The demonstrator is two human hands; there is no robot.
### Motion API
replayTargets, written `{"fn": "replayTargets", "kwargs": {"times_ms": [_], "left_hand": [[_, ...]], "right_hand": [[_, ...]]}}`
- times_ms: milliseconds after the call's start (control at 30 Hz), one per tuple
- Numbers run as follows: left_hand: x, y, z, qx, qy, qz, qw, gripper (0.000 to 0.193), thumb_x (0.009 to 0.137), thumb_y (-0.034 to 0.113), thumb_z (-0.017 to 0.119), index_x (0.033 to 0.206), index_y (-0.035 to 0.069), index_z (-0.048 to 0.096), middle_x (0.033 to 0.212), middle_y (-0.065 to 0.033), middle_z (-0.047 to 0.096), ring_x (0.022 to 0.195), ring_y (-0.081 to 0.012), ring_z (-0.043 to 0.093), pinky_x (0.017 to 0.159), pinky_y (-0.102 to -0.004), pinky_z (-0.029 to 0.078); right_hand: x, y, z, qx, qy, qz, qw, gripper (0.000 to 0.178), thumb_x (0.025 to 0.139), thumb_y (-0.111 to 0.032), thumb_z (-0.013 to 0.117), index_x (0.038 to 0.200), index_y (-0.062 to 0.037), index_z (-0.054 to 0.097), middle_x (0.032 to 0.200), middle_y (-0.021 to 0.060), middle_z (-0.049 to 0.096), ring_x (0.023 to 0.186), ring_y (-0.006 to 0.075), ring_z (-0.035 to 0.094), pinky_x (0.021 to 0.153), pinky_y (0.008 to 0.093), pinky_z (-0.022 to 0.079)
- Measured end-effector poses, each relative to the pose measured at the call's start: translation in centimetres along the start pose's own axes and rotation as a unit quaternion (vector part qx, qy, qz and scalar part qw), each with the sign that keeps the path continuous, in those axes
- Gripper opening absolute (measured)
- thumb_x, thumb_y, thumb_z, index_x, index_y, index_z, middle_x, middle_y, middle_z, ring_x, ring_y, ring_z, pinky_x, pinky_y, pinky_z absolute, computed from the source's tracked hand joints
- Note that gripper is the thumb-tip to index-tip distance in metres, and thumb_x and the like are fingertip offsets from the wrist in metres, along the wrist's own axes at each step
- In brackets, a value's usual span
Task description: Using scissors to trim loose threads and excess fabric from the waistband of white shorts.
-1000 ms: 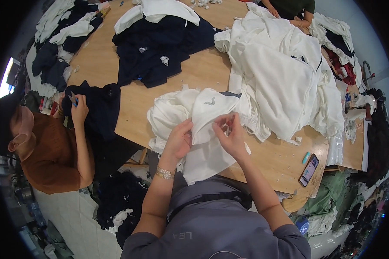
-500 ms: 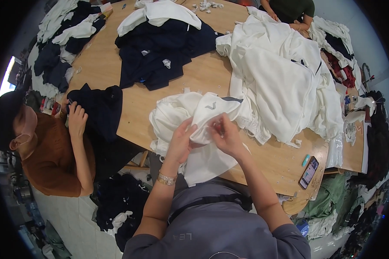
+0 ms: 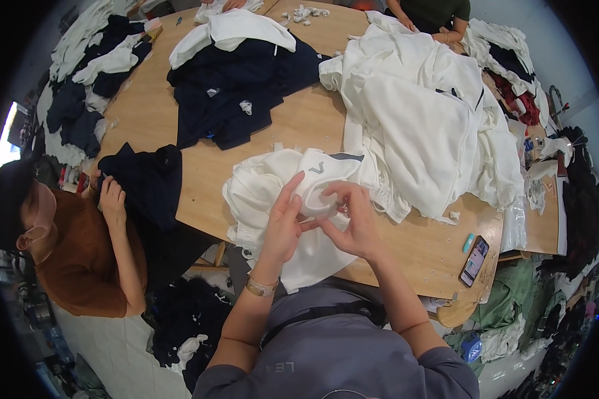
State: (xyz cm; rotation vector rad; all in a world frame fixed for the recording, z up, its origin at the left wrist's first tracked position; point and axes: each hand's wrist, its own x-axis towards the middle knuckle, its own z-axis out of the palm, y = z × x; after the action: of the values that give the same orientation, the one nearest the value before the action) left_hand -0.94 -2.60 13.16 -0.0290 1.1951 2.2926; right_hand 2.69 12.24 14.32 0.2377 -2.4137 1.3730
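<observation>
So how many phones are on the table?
1. The phone lies screen up near the edge of the table, off to the right of the person's right hand, beside a small turquoise thing. Others could be hidden under the white clothes.

a grey angular mark on the white garment, pale lettering on the grey shirt

From my station I log the garment on the worktop, centre front, draped over the near edge, left hand and right hand on it. Right and behind, I log a garment pile; left and behind, a garment stack. A phone lies right, near the front edge. A co-worker is at the left side; below worktop level, left, I log a clothing heap
</observation>
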Motion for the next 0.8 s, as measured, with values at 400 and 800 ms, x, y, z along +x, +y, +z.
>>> {"fn": "replayTargets", "kwargs": {"times_ms": [400,800], "left_hand": [[2.5,3.1,2.2,0.588,-0.067,0.301,0.748,0.035,0.093,0.021,0.036,0.124,0.007,0.045,0.117,-0.018,0.051,0.113,-0.0334,0.045,0.101,-0.0389,0.026],[2.9,2.2,3.1,0.329,-0.229,0.206,0.893,0.018,0.092,0.017,0.044,0.086,0.004,0.054,0.091,-0.003,0.058,0.084,-0.01,0.049,0.081,-0.0253,0.036]], "right_hand": [[0.2,0.2,-3.3,0.489,-0.085,0.139,0.857,0.031,0.074,0.002,0.056,0.085,-0.0095,0.03,0.082,0.0027,0.046,0.073,0.0084,0.04,0.064,0.0214,0.035],[0.5,0.7,-5.4,0.423,0.0,0.135,0.896,0.029,0.075,0.0,0.055,0.085,-0.0087,0.03,0.078,0.0039,0.047,0.071,0.0087,0.041,0.065,0.0221,0.035]]}}
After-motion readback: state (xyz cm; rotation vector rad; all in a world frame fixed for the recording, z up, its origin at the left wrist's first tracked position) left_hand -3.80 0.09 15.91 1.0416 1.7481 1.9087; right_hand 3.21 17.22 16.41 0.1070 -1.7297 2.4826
